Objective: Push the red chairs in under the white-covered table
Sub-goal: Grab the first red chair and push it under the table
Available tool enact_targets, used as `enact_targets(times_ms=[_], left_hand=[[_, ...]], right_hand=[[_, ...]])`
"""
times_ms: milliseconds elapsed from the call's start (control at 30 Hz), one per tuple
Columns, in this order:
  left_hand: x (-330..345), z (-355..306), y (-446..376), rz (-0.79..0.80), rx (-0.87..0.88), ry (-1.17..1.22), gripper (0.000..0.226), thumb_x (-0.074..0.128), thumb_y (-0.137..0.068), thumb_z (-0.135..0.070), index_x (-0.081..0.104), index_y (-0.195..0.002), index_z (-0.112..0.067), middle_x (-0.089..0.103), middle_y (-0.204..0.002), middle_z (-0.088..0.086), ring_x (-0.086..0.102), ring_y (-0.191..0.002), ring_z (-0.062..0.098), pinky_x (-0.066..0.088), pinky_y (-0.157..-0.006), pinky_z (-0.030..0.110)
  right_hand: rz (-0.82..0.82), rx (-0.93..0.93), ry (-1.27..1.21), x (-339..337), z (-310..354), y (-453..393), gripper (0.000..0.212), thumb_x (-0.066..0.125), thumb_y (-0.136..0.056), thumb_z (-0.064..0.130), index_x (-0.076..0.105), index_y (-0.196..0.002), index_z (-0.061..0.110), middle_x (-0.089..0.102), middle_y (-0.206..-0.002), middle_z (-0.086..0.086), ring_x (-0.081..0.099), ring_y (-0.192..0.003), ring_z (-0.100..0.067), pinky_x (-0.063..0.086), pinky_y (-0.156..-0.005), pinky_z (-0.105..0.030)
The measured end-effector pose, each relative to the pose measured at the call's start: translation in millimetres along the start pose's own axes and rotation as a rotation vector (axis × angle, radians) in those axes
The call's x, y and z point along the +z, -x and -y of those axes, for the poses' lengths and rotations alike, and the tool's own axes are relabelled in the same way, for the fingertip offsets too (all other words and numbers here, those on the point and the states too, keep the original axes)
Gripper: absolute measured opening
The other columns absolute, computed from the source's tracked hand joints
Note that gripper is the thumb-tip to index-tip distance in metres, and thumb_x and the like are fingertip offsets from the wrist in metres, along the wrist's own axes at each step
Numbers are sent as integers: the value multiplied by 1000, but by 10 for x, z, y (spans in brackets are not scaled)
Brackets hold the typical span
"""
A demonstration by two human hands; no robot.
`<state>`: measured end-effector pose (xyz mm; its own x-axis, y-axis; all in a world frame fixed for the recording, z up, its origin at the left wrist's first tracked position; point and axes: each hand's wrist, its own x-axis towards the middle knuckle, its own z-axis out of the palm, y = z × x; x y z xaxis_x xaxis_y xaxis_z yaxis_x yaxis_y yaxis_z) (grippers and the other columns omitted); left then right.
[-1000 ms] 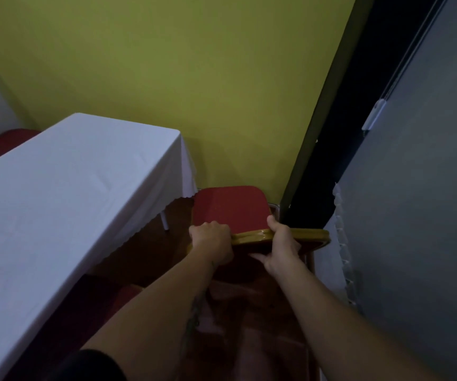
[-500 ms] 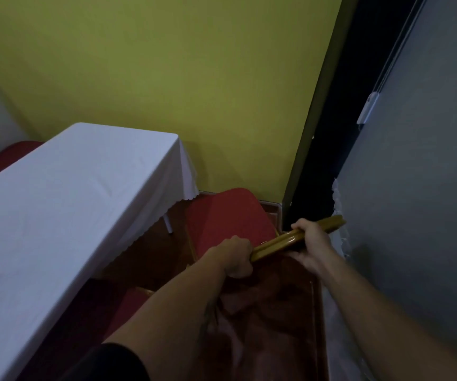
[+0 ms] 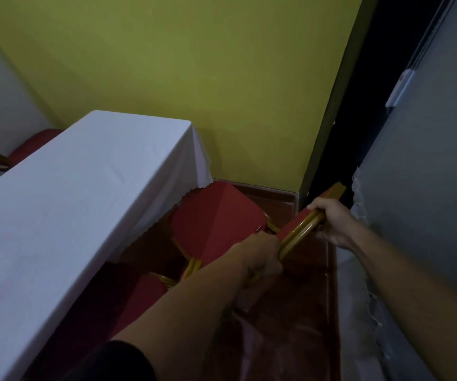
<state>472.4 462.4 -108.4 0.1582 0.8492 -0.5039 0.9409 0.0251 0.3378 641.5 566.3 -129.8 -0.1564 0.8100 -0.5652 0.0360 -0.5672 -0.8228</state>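
- Head view: my left hand and right hand both clamp the red chair by its gold top rail.
- Seat front sits just under the white desk cloth edge.
- I judge the frame rigid and fairly light; the rail is the best hold.
- Tubular metal, padded fabric, draped scalloped cloth.

A: How's my head feed looking? Pretty dim on my end, soft flat light, no glare anywhere.

B: Same. The yellow wall goes murky toward the corners, and under the white-covered table it's nearly black.

A: Yeah, wide-angle bends my edges too, and my forearms up close look soft.
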Motion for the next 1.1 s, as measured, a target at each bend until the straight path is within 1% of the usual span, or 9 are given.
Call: enact_targets(times_ms=[100,200,300,367,567,700,833,967,1100], left_hand=[[-22,21,-77,-20,-31,0,36,67,-87,-28,67,-116,-6,68,-117,16,68,-101,34,49,-69,32],[-55,62,-138,-28,-78,3,42,67,-85,-33,65,-117,-6,66,-119,18,67,-103,36,48,-69,33],[-111,128,-200,-39,-124,16,47,67,-86,-37,62,-121,-6,63,-124,19,66,-106,38,50,-72,35],[-161,164,-245,-37,-163,30,50,67,-88,-39,59,-125,-6,60,-127,19,64,-109,38,51,-78,38],[-340,257,-448,-54,-247,76,48,66,-90,-38,57,-127,-9,58,-128,17,63,-110,36,53,-81,39],[-474,339,-581,-90,-303,138,48,65,-91,-37,56,-129,-9,58,-128,17,62,-111,37,53,-87,41],[-571,304,-709,-56,-343,215,45,67,-90,-30,56,-128,-9,61,-125,15,64,-108,34,57,-90,43],[-564,274,-731,-69,-353,186,42,68,-89,-27,60,-125,-7,62,-125,16,66,-107,35,53,-75,37],[-513,173,-729,-104,-332,199,43,67,-91,-31,63,-125,-6,64,-125,17,66,-107,35,52,-77,36]], right_hand=[[49,10,54,52,90,-174,20,58,-89,12,48,-72,14,48,-58,-3,54,-51,-18,54,-65,-37],[94,19,118,149,183,-345,16,58,-87,13,51,-73,13,50,-54,-2,53,-37,-12,53,-54,-32],[132,33,173,295,300,-507,6,60,-85,13,56,-84,9,55,-60,-4,60,-44,-15,55,-46,-28],[157,45,211,374,372,-651,14,62,-82,16,57,-93,8,58,-69,-7,65,-52,-19,58,-50,-31],[220,36,280,596,585,-1014,9,57,-86,19,53,-84,11,55,-73,-7,60,-67,-24,52,-62,-32],[154,-14,278,782,740,-1228,41,64,-73,22,53,-109,5,59,-78,-8,63,-67,-24,53,-52,-30],[170,-26,310,805,834,-1340,16,59,-78,16,54,-91,8,57,-74,-8,62,-65,-24,52,-57,-32],[236,-2,308,747,843,-1375,19,62,-74,17,55,-90,10,57,-73,-7,62,-62,-23,54,-47,-27],[279,14,355,651,856,-1415,6,57,-83,14,54,-78,12,58,-60,-2,59,-56,-18,50,-49,-24]])
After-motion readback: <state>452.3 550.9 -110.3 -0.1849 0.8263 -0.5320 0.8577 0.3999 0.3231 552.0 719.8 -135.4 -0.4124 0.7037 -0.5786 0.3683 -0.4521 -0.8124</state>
